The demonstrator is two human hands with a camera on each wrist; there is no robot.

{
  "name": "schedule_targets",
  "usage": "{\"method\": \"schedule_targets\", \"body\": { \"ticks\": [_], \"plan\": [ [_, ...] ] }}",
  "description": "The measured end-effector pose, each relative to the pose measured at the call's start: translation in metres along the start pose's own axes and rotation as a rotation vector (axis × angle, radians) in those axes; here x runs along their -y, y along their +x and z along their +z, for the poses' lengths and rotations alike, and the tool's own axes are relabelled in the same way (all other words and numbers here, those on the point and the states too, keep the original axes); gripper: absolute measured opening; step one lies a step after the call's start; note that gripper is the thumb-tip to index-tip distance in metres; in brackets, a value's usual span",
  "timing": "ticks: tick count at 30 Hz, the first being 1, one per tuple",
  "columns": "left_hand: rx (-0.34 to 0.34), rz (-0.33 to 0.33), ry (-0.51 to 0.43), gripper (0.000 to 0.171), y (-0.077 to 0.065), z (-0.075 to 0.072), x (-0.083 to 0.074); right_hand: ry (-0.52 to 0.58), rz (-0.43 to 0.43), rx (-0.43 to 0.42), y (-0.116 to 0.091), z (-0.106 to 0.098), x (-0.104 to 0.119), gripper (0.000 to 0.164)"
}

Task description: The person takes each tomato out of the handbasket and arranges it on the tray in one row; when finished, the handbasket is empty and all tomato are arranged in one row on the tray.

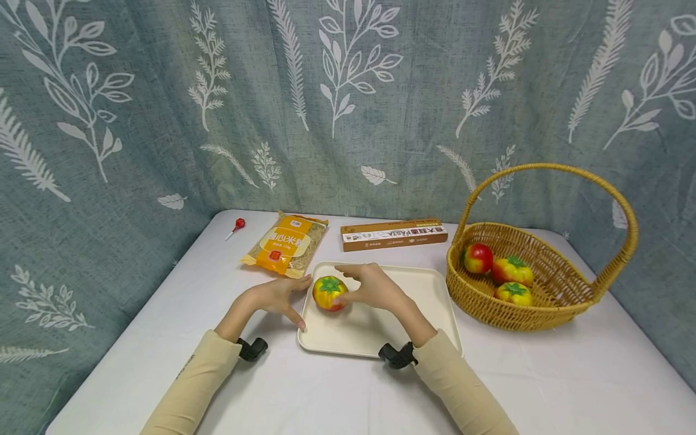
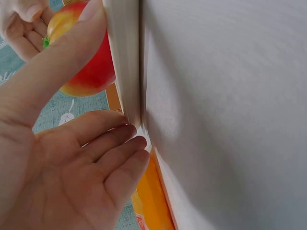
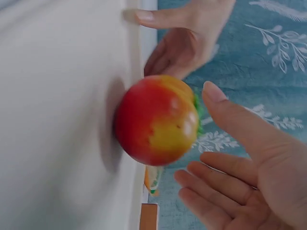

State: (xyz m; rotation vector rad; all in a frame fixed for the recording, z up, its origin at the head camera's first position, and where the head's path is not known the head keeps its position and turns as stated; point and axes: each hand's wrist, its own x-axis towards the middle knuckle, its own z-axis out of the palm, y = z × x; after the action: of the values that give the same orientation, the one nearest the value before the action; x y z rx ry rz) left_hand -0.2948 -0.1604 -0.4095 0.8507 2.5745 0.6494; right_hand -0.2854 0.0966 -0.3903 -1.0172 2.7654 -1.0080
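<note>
A red-and-yellow persimmon-like fruit (image 1: 329, 293) with a green leafy top sits upright on the left part of a cream tray (image 1: 359, 336). My left hand (image 1: 276, 297) is at the tray's left edge, thumb and fingers spread; in the left wrist view its thumb (image 2: 62, 60) and fingertips lie at the rim. Over the tray, my right hand (image 1: 375, 289) is just right of the fruit with its fingers parted. The right wrist view shows a gap between that hand's thumb (image 3: 216, 93) and the fruit (image 3: 156, 122); it grips nothing.
A wicker basket (image 1: 502, 314) with a tall handle holds several similar fruits at the right. Behind the tray lie a brown pasta box (image 1: 394, 235) and an orange food packet (image 1: 285, 244). A red lollipop (image 1: 238, 225) is at the far left, before a leaf-patterned curtain (image 1: 337, 163).
</note>
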Motion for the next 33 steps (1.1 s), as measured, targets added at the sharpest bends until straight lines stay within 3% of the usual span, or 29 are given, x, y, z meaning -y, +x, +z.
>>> {"method": "schedule_targets", "body": {
  "ticks": [10,25,33],
  "plan": [
    [0.003,-0.013,-0.005,0.105,0.001,-0.001,-0.001,0.083,-0.004,-0.075,-0.006,-0.028,-0.005,0.065],
    [0.003,-0.021,-0.026,0.106,0.002,0.0,0.0,0.019,0.006,-0.202,-0.031,-0.073,0.011,0.055],
    [0.003,-0.027,-0.005,0.106,0.001,0.002,0.001,-0.005,0.02,-0.215,-0.046,-0.085,0.01,0.057]
  ]
}}
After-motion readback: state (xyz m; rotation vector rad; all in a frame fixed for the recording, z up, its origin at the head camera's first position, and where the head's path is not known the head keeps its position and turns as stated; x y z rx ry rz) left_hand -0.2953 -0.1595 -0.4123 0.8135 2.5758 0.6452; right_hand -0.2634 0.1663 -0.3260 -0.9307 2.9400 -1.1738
